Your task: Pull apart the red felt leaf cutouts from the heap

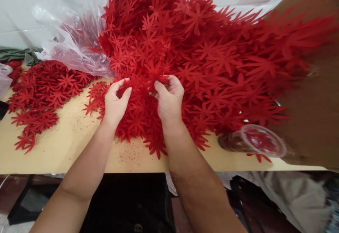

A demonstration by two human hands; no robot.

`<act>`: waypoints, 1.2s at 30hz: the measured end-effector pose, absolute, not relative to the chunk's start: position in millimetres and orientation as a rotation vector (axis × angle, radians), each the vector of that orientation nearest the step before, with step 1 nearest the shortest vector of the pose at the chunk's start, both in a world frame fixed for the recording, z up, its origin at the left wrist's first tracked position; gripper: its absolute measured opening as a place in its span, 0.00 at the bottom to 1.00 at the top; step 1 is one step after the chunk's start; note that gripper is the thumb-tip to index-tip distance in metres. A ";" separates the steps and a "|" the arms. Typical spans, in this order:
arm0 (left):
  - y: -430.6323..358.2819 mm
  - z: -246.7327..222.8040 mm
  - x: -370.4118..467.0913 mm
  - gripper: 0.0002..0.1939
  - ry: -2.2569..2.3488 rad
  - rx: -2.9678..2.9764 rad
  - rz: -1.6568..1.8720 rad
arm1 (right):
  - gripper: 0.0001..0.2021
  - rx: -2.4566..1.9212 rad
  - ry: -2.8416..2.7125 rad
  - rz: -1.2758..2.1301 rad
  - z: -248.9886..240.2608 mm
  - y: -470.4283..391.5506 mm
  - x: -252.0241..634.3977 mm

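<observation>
A large heap of red flower-shaped cut-outs [190, 49] with narrow pointed petals covers the middle of the table. At its front, my right hand [171, 97] pinches one red flower cut-out [156, 72] between thumb and fingers. Just to the left, my left hand [116, 100] is held over the near side of the heap. Its thumb and forefinger are curved with a gap between their tips, and I see nothing held there. The other fingers of that hand are mostly hidden.
A smaller pile of darker red cut-outs [50, 88] lies at the left, beside a clear plastic bag [76, 39]. A clear plastic cup [265, 141] rests on its side at the right, against a brown board [312, 120]. The table's front edge [137, 169] runs below my forearms.
</observation>
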State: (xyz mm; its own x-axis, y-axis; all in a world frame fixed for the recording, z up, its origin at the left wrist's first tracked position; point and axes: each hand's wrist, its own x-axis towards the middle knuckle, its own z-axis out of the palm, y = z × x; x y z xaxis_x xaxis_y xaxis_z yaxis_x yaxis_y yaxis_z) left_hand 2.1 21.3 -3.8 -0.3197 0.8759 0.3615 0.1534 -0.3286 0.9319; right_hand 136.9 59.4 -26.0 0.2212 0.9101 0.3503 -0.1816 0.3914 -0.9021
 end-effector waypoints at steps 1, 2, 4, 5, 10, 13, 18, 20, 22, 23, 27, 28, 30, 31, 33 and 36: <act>22.0 -4.7 0.3 0.15 1.374 1.421 1.729 | 0.11 -0.856 -1.095 0.892 -26.1 58.8 136.1; 22.4 -5.3 -1.4 0.15 1.393 1.473 1.753 | 0.11 -0.859 -1.119 0.883 -25.8 57.9 135.1; 22.5 -5.1 -4.2 0.14 1.436 1.547 1.785 | 0.11 -0.863 -1.152 0.857 -24.1 55.7 133.3; 22.2 -4.5 -5.2 0.13 1.458 1.576 1.791 | 0.11 -0.867 -1.158 0.849 -22.8 54.7 132.6; 18.7 -0.6 -5.6 0.12 1.520 1.754 1.810 | 0.12 -0.869 -1.155 0.903 -13.5 48.7 129.5; 17.8 -1.6 -3.3 0.15 1.509 1.902 1.772 | 0.13 -0.818 -1.168 0.996 -7.3 43.2 126.1; 14.8 0.3 -2.5 0.15 1.425 1.919 1.763 | 0.13 -0.784 -1.237 1.057 -3.7 37.4 123.1; 12.6 3.8 -2.6 0.14 1.378 1.886 1.768 | 0.14 -0.781 -1.273 1.019 -4.7 37.4 123.5; 11.1 6.1 -1.8 0.15 1.328 1.882 1.738 | 0.15 -0.771 -1.322 0.980 -6.2 38.1 124.2; 11.1 6.3 -1.1 0.14 1.304 1.884 1.710 | 0.16 -0.763 -1.350 0.969 -6.9 38.4 124.5; 14.9 2.1 1.8 0.09 1.313 1.674 1.678 | 0.18 -0.757 -1.423 0.998 -8.0 38.4 124.6; 16.1 1.1 2.4 0.07 1.338 1.576 1.695 | 0.18 -0.763 -1.424 1.015 -7.7 38.0 124.2; 17.3 0.4 4.0 0.05 1.381 1.418 1.735 | 0.19 -0.774 -1.412 1.039 -6.8 36.8 123.1; 17.4 0.6 4.9 0.04 1.391 1.378 1.747 | 0.19 -0.778 -1.402 1.043 -6.4 36.3 122.5; 17.2 1.2 6.3 0.04 1.391 1.355 1.756 | 0.19 -0.789 -1.381 1.029 -6.1 35.9 121.9; 20.7 -0.4 1.6 0.04 1.393 1.306 1.819 | 0.17 -0.823 -1.344 0.957 -9.5 40.3 125.6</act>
State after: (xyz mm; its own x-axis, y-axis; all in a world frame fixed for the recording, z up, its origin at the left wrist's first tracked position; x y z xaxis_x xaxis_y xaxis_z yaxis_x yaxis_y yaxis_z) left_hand 1.6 20.7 -0.4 -0.4155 0.8240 0.3853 0.1572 -0.3521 0.9226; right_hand 125.6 40.3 -9.5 -0.0164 0.9129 0.4078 -0.0872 0.4050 -0.9102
